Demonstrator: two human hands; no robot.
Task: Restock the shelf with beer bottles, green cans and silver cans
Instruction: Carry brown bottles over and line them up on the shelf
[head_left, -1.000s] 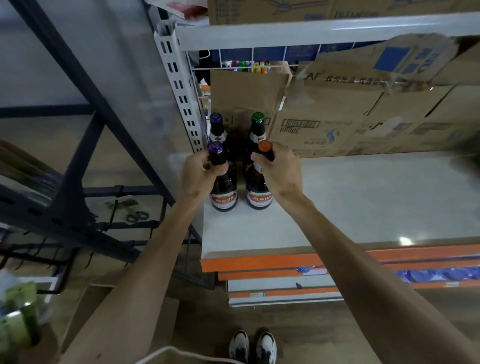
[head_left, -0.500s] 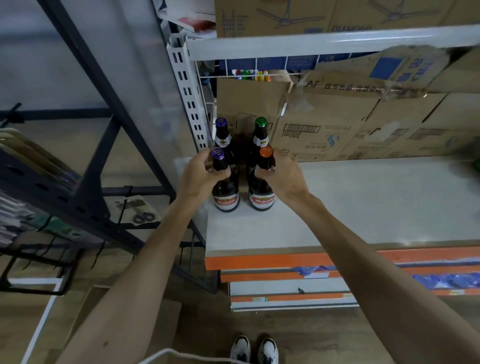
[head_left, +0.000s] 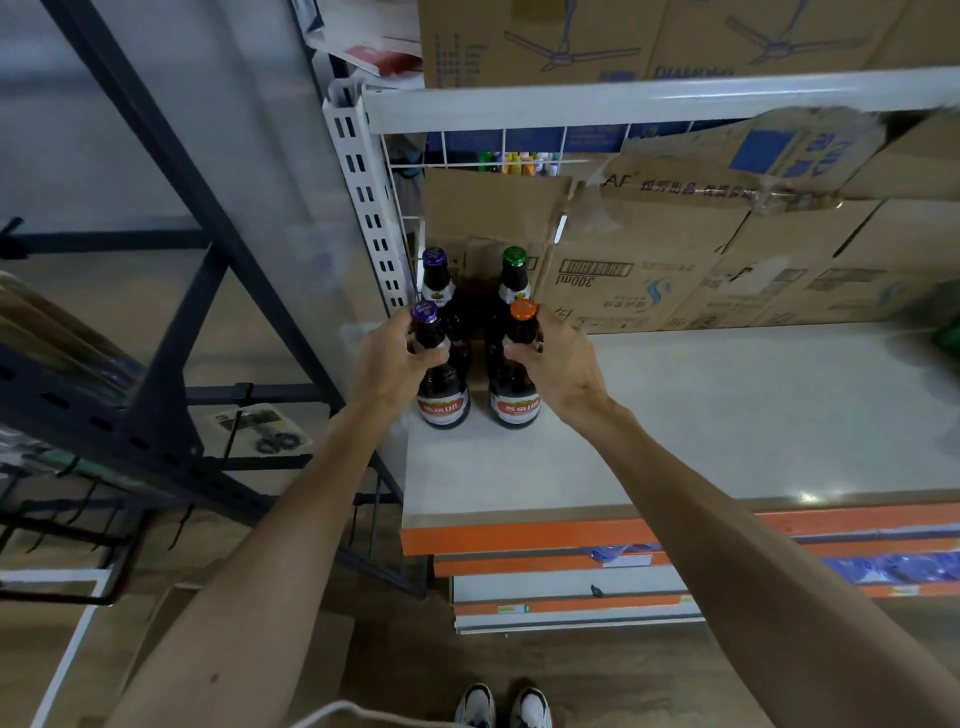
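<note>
Both hands set dark glass beer bottles on the pale shelf (head_left: 727, 415), far left: left hand (head_left: 395, 358) wraps the purple-capped bottle (head_left: 439, 374), right hand (head_left: 561, 358) the orange-capped bottle (head_left: 517, 379). Next, probably release and fetch cans.

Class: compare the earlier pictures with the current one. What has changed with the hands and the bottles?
Almost nothing. The left hand still grips the purple-capped front bottle, the right hand the orange-capped one; both bottles stay standing on the shelf. Only the camera shifted.

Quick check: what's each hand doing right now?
Left hand: closed on the purple-capped beer bottle's neck.
Right hand: closed on the orange-capped beer bottle's neck.
</note>
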